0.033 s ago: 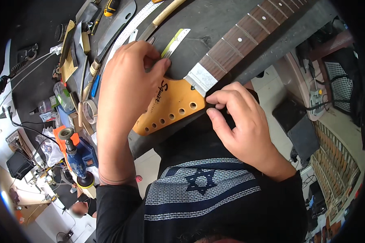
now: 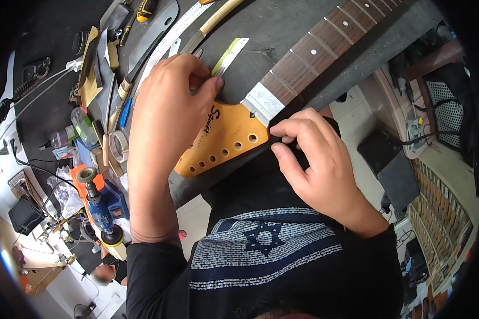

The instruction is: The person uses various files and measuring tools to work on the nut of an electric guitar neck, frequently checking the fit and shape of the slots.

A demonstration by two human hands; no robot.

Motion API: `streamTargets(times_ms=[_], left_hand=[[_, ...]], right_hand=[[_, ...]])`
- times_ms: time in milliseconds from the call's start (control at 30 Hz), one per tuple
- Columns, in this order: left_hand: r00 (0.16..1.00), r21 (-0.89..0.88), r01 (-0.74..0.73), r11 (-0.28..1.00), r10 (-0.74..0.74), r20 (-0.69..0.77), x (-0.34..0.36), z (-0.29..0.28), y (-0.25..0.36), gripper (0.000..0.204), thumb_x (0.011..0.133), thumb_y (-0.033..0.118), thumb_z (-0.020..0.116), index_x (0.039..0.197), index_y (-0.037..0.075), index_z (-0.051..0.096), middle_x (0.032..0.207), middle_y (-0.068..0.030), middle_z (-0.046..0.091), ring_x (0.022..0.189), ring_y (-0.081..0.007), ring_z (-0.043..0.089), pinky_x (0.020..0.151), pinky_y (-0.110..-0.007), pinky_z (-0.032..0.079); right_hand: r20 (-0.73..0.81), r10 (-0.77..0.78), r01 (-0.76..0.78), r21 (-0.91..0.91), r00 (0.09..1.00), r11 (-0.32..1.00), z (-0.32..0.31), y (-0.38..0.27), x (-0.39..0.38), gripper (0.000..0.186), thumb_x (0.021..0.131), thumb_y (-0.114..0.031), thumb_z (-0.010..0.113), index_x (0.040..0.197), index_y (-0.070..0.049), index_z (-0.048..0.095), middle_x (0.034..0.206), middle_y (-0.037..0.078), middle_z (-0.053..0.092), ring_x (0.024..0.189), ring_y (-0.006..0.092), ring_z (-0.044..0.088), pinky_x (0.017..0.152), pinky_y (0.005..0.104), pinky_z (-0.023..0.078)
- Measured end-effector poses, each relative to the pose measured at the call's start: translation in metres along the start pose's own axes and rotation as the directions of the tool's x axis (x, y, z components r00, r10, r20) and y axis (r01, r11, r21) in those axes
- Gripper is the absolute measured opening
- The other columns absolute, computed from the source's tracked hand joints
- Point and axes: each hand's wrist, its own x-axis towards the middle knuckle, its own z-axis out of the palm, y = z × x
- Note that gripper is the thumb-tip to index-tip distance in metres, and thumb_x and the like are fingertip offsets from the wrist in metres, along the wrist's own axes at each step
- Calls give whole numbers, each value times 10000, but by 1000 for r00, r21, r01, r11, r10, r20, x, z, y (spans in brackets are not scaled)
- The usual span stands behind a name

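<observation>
Two bare hands worked at the near edge of the dark worktop (image 2: 282, 32), on a guitar neck (image 2: 303, 58) lying diagonally across it. The neck's amber headstock (image 2: 223, 141), with a row of round tuner holes, overhung the near edge; the dark fretboard with pale dot markers ran off toward the far right corner. A strip of white tape (image 2: 262, 102) crossed the neck where the headstock met the fretboard.

Left hand (image 2: 167, 117) lay over the upper side of the headstock, fingers curled and pressed together, tips bearing on a narrow metal ruler (image 2: 230, 55) lying on the worktop just beside the neck. Right hand (image 2: 316, 159) sat at the lower side of the neck, thumb and forefinger pinched together at the edge just below the tape; what they pinched, if anything, could not be told.

Along the left end of the worktop lay a clutter of hand tools: a long steel rule (image 2: 173, 33), a roll of tape (image 2: 120, 146), and a blue power tool (image 2: 104, 204) on an orange base. A tiled floor (image 2: 364, 119) showed below on the right.
</observation>
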Motion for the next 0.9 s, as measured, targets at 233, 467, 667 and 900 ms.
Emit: streamTargets(times_ms=[233, 467, 667, 900], left_hand=[[961, -187, 207, 960, -164, 221, 9, -9, 1, 249, 983, 177, 830, 1018, -50, 734, 816, -94, 691, 750, -183, 620, 723, -364, 519], [987, -330, -130, 935, 89, -135, -11, -18, 23, 131, 977, -51, 822, 1005, 1, 704, 877, 18, 680, 802, -45, 653, 693, -234, 505], [858, -450, -513, 731, 431, -278, -33, -27, 39, 304, 855, -259, 791, 1073, -70, 695, 1004, -128, 725, 902, -167, 703, 750, -275, 565], [784, -242, -603, 760, 510, -354, -42, -9, 33, 318, 842, -218, 817, 1100, -58, 724, 1038, -174, 770, 913, -213, 733, 782, -288, 575]], right_hand=[[40, 0, -9, 226, 999, 974, -14, 6, -3, 265, 978, -1, 778, 1230, -6, 698, 1123, 142, 683, 1014, 326, 724, 888, 414, 580], [-276, -267, 213, -209, 923, 954, -59, 7, 26, 349, 941, 10, 797, 1282, -25, 728, 1273, 128, 679, 1102, 222, 655, 917, 318, 511], [-128, -602, 530, -358, 788, 769, -78, 3, 77, 320, 891, -80, 870, 1187, -70, 748, 1228, 98, 708, 1129, 264, 649, 1101, 426, 467], [-86, -494, 497, 24, 865, 867, -70, 15, 83, 163, 847, -52, 838, 977, -81, 744, 1027, 61, 704, 1061, 280, 631, 1168, 516, 440]])
